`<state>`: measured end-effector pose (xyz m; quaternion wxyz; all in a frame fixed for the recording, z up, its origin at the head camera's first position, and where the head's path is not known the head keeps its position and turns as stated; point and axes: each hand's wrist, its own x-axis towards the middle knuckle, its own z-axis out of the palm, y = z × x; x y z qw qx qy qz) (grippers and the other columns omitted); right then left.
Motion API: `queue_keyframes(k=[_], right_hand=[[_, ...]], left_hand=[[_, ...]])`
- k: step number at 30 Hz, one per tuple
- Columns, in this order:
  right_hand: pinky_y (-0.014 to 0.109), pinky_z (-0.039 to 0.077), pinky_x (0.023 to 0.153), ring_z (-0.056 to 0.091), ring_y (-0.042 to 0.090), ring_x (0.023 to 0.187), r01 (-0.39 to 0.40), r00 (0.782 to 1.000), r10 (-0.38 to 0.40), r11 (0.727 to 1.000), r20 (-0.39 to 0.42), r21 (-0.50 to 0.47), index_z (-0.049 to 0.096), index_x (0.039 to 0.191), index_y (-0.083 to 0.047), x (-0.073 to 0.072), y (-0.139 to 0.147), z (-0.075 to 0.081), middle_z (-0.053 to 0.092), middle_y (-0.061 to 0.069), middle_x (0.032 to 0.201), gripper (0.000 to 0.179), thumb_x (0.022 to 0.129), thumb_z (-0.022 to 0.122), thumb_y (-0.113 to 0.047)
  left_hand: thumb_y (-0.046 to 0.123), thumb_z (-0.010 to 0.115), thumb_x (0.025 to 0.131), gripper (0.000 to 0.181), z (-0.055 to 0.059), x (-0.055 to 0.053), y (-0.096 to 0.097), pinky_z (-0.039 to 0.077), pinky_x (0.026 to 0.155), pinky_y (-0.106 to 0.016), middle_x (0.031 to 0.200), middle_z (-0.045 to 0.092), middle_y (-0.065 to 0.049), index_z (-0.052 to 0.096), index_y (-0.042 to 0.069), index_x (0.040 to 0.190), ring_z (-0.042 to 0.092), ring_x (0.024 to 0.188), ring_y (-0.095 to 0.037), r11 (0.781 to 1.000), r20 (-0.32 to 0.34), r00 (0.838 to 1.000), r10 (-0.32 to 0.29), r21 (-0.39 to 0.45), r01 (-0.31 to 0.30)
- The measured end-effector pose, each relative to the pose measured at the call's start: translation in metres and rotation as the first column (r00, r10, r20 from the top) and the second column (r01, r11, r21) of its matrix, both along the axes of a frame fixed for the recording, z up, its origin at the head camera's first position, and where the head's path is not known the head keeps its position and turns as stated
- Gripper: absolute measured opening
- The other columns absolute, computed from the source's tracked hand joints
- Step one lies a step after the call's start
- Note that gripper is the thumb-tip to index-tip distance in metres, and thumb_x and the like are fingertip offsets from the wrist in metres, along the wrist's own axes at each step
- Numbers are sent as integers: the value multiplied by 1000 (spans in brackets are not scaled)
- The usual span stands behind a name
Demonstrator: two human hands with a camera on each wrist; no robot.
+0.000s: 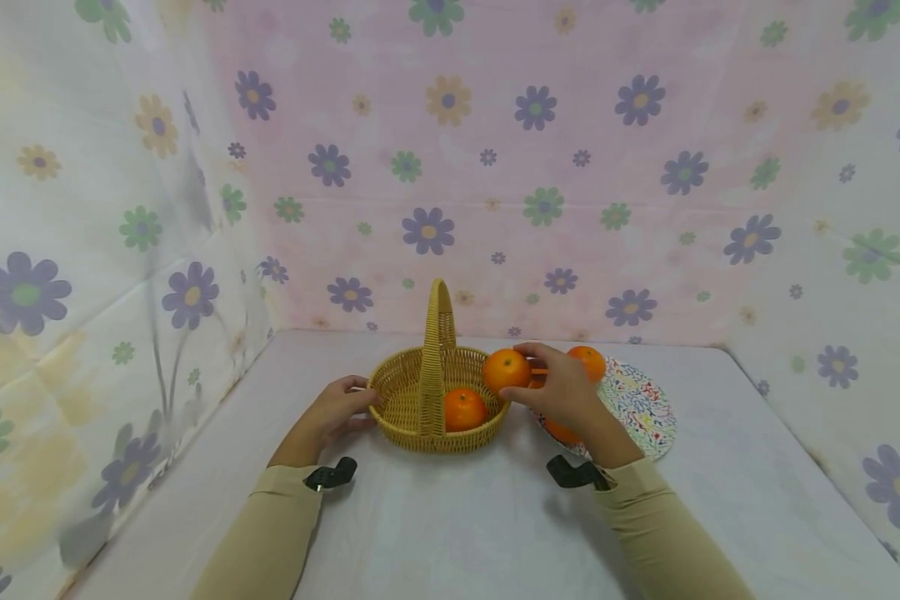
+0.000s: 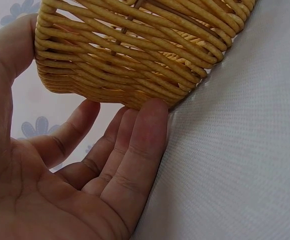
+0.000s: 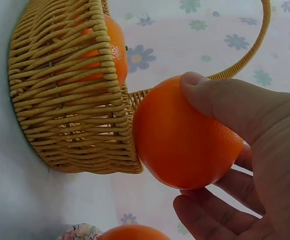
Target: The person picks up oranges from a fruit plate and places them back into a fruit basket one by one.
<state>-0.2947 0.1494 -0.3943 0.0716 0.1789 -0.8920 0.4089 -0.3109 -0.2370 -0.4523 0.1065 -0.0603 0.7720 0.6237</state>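
A yellow wicker basket (image 1: 397, 433) with a tall arched handle stands on the table, one orange (image 1: 465, 410) inside it. My left hand (image 1: 341, 414) holds the basket at its left end; in the left wrist view the thumb reaches the rim and the fingertips (image 2: 152, 112) touch the woven wall. Between thumb and fingers of my right hand (image 1: 566, 392) is a second orange (image 1: 506, 372), held at the basket's right rim. The right wrist view has this orange (image 3: 185, 137) overlapping the rim, with the thumb on its upper side.
Right of the basket lies a round plate (image 1: 641, 408) with a multicoloured speckled pattern. It bears an orange (image 1: 588, 363) at the back and another orange (image 1: 562, 431) nearer me, partly hidden by my right hand. Flower-printed cloth walls (image 1: 495, 183) enclose the white-covered table (image 1: 450, 525).
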Motion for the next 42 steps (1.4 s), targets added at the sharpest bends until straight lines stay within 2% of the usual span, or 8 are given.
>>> queue_keyframes(k=[3, 7, 10, 15, 24, 36, 42], right_hand=[[52, 59, 99, 68, 31, 120, -5, 1000, 5, 1000, -2, -11, 60, 140, -22, 0, -2, -1, 65, 4, 139, 72, 79, 89, -44], [50, 60, 97, 68, 30, 119, -23, 998, 22, 1000, -66, -13, 60, 141, -18, 0, -6, -3, 65, 6, 139, 71, 80, 89, -40], [45, 61, 96, 67, 27, 120, -33, 992, 33, 999, -123, 9, 59, 142, -15, 1, -9, -4, 64, 6, 140, 71, 81, 89, -37], [40, 61, 95, 65, 20, 120, -11, 990, 17, 999, -139, 43, 59, 142, -20, 1, -14, -8, 64, -1, 139, 70, 81, 88, -40], [40, 63, 92, 67, 19, 119, -13, 976, 34, 995, -216, 96, 61, 140, -18, 0, -18, -14, 66, 0, 137, 71, 79, 90, -40], [46, 61, 94, 68, 24, 118, -65, 979, 79, 995, -187, 77, 63, 138, -14, 3, -23, -13, 67, 3, 136, 69, 79, 91, -36], [47, 60, 97, 67, 24, 117, -67, 982, 82, 994, -173, 89, 62, 139, -13, 4, -26, -14, 67, 4, 136, 70, 79, 91, -35]], left_hand=[[20, 67, 92, 48, 0, 0, 0, 63, 90, -38, 128, 59, -16, 51, 1, 134, 66, 106, -24, 1000, 2, 1000, 2, 5, -2], [19, 67, 92, 47, 1, -1, 0, 63, 89, -37, 127, 60, -16, 52, 1, 133, 67, 105, -24, 1000, 6, 1000, 7, 4, -7], [19, 66, 93, 46, 2, -1, 0, 63, 89, -38, 126, 60, -15, 52, 0, 133, 67, 105, -23, 1000, 2, 1000, 4, 4, -4], [19, 65, 93, 47, 3, 0, 1, 63, 90, -39, 125, 60, -15, 51, -1, 133, 67, 104, -22, 1000, -1, 1000, -4, 8, 4], [19, 66, 93, 45, 1, -1, 1, 64, 88, -38, 125, 61, -16, 52, 1, 132, 68, 104, -24, 1000, 4, 1000, 3, 4, -3], [19, 66, 92, 47, 1, 0, 0, 63, 89, -38, 128, 60, -16, 52, 0, 133, 67, 106, -23, 1000, -5, 1000, -2, 1, 2], [19, 66, 92, 48, 0, -1, 0, 63, 90, -39, 129, 60, -16, 52, 0, 134, 67, 106, -23, 1000, -4, 1000, -1, 5, 1]])
